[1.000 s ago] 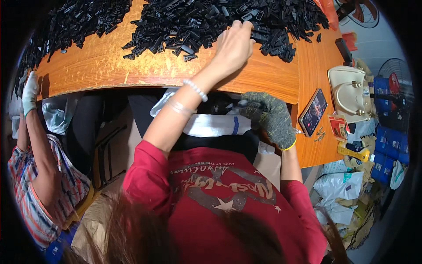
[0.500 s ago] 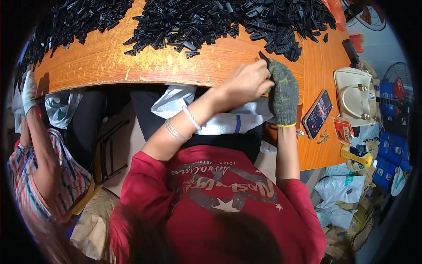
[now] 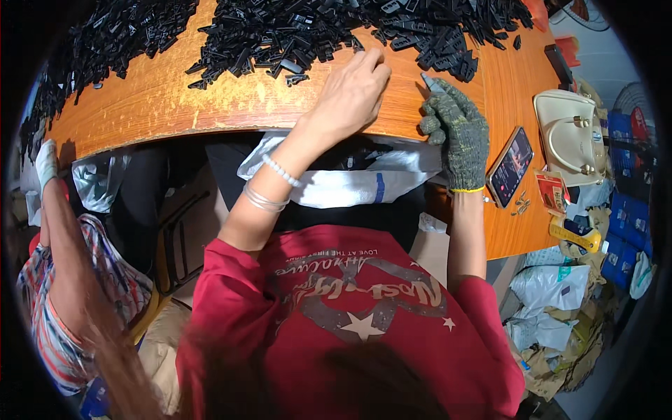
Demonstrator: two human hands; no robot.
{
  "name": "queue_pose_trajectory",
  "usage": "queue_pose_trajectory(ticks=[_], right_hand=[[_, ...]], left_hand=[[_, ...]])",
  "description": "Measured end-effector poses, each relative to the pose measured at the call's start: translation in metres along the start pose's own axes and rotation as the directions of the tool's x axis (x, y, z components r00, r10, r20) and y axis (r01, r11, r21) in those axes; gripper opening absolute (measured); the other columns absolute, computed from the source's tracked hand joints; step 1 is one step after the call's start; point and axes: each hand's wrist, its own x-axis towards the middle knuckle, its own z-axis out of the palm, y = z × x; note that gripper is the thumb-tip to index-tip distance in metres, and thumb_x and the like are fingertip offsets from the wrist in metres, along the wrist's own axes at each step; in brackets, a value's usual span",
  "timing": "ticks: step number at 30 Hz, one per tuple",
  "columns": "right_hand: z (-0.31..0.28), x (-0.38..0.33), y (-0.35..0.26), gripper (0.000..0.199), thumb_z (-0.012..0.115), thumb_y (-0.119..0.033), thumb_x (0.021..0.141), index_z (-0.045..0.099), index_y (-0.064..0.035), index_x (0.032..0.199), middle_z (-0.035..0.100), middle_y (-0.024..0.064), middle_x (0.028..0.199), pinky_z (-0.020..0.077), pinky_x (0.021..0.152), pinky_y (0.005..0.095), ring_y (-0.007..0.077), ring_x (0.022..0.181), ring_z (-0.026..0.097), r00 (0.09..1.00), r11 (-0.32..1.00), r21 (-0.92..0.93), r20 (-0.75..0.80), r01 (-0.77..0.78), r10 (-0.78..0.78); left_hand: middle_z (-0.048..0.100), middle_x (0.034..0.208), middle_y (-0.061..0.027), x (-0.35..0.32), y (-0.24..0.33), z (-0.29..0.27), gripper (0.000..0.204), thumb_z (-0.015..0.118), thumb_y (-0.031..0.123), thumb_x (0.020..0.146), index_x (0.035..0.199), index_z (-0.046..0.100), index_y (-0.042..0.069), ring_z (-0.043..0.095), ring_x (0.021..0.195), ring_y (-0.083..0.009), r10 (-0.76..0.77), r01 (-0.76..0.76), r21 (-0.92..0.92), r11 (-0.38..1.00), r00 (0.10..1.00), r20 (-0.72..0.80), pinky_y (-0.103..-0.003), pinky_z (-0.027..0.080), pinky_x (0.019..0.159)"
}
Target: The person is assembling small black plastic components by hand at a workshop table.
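Note:
My left hand (image 3: 353, 91), bare and with its fingers curled together, reaches the near edge of a pile of small black plastic pieces (image 3: 273, 35). A black piece touches its fingertips, but whether they grip it cannot be made out. My right hand (image 3: 458, 133), in a dark knitted glove, is bent round a small pointed grey tool (image 3: 432, 84), whose tip sticks out past the fingers. Below the table edge, a white bag (image 3: 336, 190) with a blue stripe lies open across my lap, with dark pieces inside.
More black pieces heap at the far left (image 3: 119, 38) and right (image 3: 434, 42). On the right stand a phone (image 3: 509, 168), a cream handbag (image 3: 568, 136) and a red packet (image 3: 551, 190). A co-worker's gloved hand (image 3: 46, 164) rests at the left table edge.
My left hand has left my right hand and moved left and away to the pile. The black piece between my hands is gone from there. My gloved hand has turned, showing the grey tip.

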Motion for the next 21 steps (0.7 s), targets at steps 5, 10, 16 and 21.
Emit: queue_pose_trajectory(ticks=[5, 10, 16, 21], right_hand=[[-0.005, -0.004, -0.004, 0.031, 0.07, -0.02, 0.084, 0.067, -0.0007, 0.108, 0.07, 0.0124, 0.099, 0.0518, 0.073, 0.0295, 0.0175, 0.083, 0.066, 0.995, 0.826, -0.555, 0.048, 0.098, -0.086], [-0.012, 0.001, 0.005, 0.035, 0.071, -0.025, 0.083, 0.068, -0.0007, 0.108, 0.07, 0.0145, 0.101, 0.0513, 0.078, 0.0315, 0.0216, 0.089, 0.067, 0.973, 0.726, -0.649, 0.142, 0.229, -0.18], [-0.011, -0.002, 0.001, 0.034, 0.07, -0.028, 0.084, 0.068, -0.0021, 0.107, 0.069, 0.0143, 0.103, 0.051, 0.079, 0.0329, 0.0227, 0.089, 0.067, 0.975, 0.765, -0.605, 0.152, 0.223, -0.164], [-0.008, 0.002, -0.002, 0.032, 0.068, -0.02, 0.084, 0.068, -0.0018, 0.11, 0.07, 0.0063, 0.097, 0.0489, 0.064, 0.0239, 0.0089, 0.071, 0.061, 0.964, 0.773, -0.578, 0.195, 0.261, -0.18]], left_hand=[[0.055, 0.096, -0.0115, -0.01, 0.0, -0.004, 0.024, 0.068, 0.009, 0.083, 0.101, 0.056, -0.001, 0.063, 0.079, -0.0233, -0.191, 0.158, -0.27, 0.95, 0.976, -0.102, -0.034, 0.051, 0.067], [0.057, 0.083, -0.013, 0.001, 0.014, 0.006, 0.041, 0.078, 0.03, 0.076, 0.094, 0.057, 0.0, 0.061, 0.071, -0.0287, -0.255, 0.265, 0.062, 0.962, 0.958, -0.13, -0.038, 0.048, 0.061], [0.061, 0.088, -0.0148, -0.005, 0.009, 0.01, 0.022, 0.069, 0.014, 0.081, 0.096, 0.061, 0.0, 0.062, 0.078, -0.0353, -0.166, 0.162, -0.067, 0.985, 0.985, -0.057, -0.041, 0.05, 0.066], [0.062, 0.092, -0.0133, -0.008, 0.005, -0.002, 0.013, 0.064, 0.005, 0.084, 0.094, 0.063, -0.003, 0.063, 0.082, -0.0319, -0.158, 0.165, -0.296, 0.941, 0.986, 0.048, -0.036, 0.051, 0.072]])
